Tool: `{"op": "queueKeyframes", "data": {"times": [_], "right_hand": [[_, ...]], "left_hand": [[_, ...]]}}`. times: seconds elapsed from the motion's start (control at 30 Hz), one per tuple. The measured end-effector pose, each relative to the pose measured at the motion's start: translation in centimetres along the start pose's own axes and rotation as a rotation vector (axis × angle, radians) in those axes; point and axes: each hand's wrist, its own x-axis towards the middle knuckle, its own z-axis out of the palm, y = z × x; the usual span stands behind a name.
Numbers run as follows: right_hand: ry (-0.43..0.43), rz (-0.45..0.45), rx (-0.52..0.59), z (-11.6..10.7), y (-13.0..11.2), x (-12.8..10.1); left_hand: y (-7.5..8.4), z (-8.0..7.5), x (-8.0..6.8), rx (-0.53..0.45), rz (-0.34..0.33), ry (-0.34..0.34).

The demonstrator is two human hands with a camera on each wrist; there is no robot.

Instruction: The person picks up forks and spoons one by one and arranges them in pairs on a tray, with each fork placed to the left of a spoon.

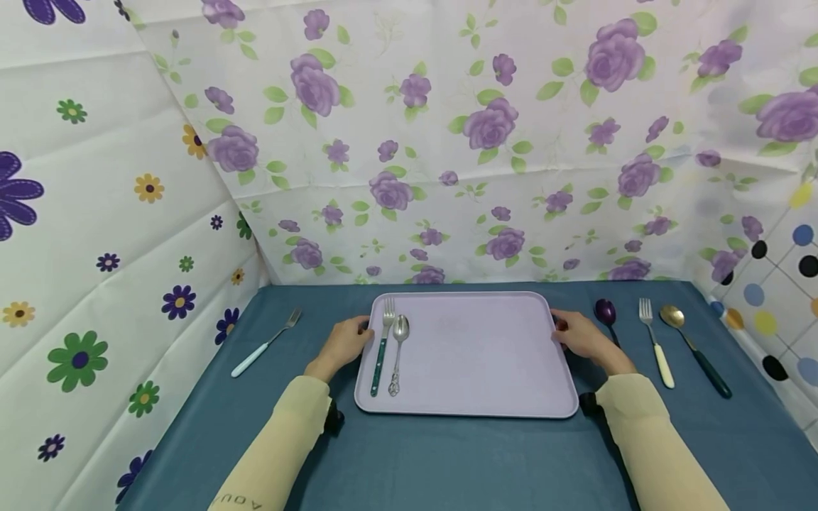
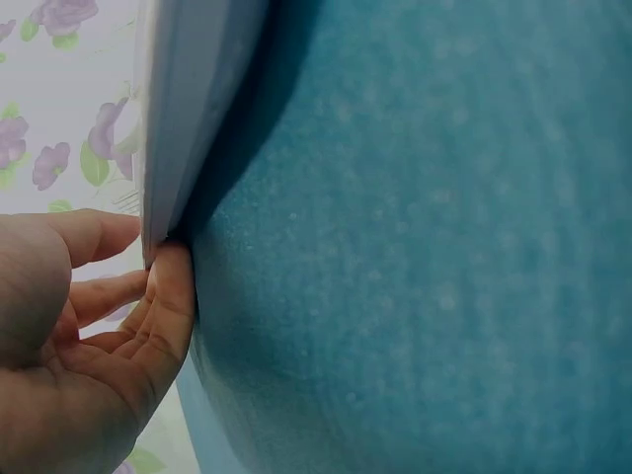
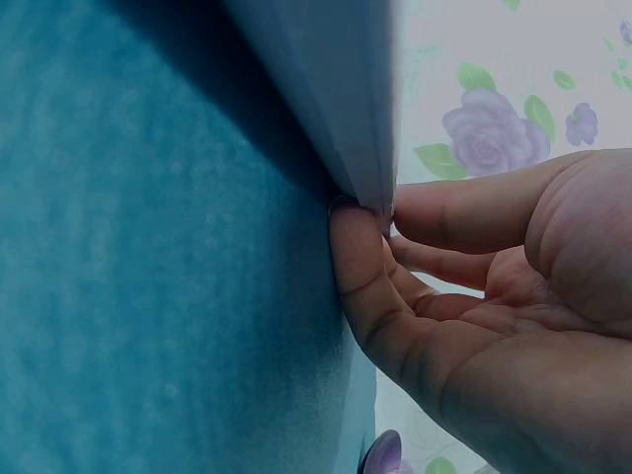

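Note:
A pale lilac rectangular tray (image 1: 479, 355) lies in the middle of the blue cloth. A fork with a green handle (image 1: 380, 358) and a silver spoon with an ornate handle (image 1: 397, 355) lie side by side on its left part. At the tray's left edge, my left hand (image 1: 345, 342) pinches the rim. My right hand (image 1: 583, 333) grips the opposite edge in the same way. Both wrist views show the thumb on the rim's upper side, with fingers (image 2: 174, 286) of the left hand and fingers (image 3: 357, 247) of the right tucked under it.
A fork with a white handle (image 1: 262, 348) lies left of the tray. To the right are a dark purple spoon (image 1: 605, 312), partly behind my right hand, a fork with a cream handle (image 1: 658, 348) and a gold spoon with a green handle (image 1: 699, 355). Flowered cloth (image 1: 434, 163) hangs behind the table.

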Motion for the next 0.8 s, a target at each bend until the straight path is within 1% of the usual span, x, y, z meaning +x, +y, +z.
{"op": "queueKeyframes", "data": {"times": [0.17,0.47,0.8], "right_hand": [[-0.002,-0.002,0.013,-0.03,0.20,0.02],[0.002,-0.011,0.020,0.06,0.21,0.12],[-0.004,0.000,0.019,-0.05,0.15,0.16]], "left_hand": [[0.23,-0.10,0.02,0.003,-0.001,-0.008],[0.14,-0.23,-0.02,0.014,-0.009,-0.010],[0.03,-0.44,-0.05,-0.015,-0.008,-0.012]]}}
